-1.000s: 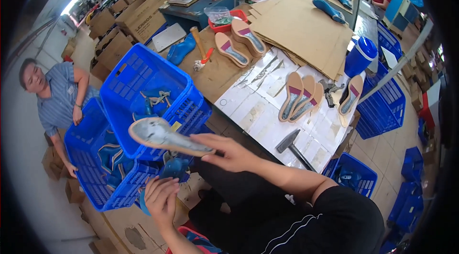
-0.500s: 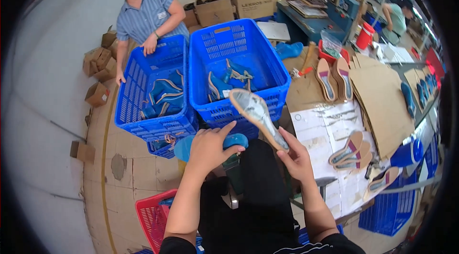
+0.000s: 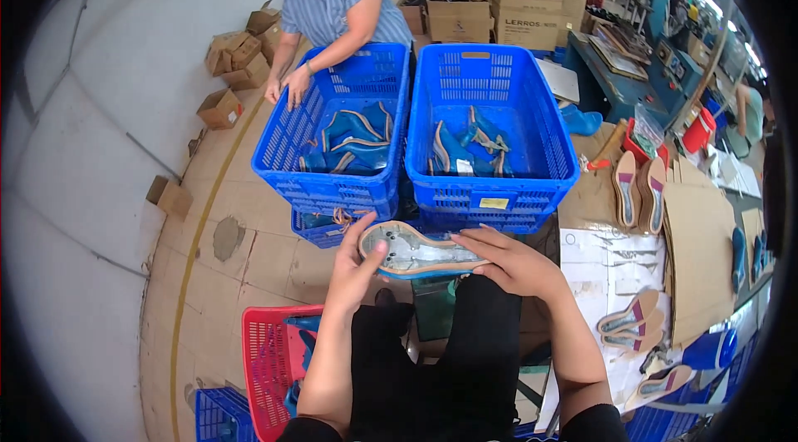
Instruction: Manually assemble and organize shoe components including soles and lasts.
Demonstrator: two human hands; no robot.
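Observation:
In front of my lap a tan-edged insole [image 3: 420, 252] with a grey, patchy underside lies along a blue shoe last [image 3: 426, 275]. Only a thin blue strip of the last shows under it. My left hand [image 3: 353, 263] is closed around the wide end, thumb on top. At the narrower end my right hand [image 3: 522, 262] grips the pair, with its fingers pressed over the top and part of the insole hidden.
Two blue crates [image 3: 490, 180] with blue lasts inside stand ahead. A person [image 3: 345, 14] in a striped shirt leans over the left one. A red basket [image 3: 253, 359] sits low at left. Loose insoles [image 3: 636, 321] and cardboard [image 3: 702, 251] lie on the right-hand table.
The insole, held up apart in my right hand before, now lies on the last. My left hand has turned the last, and both hands hold the pair. My view has shifted left.

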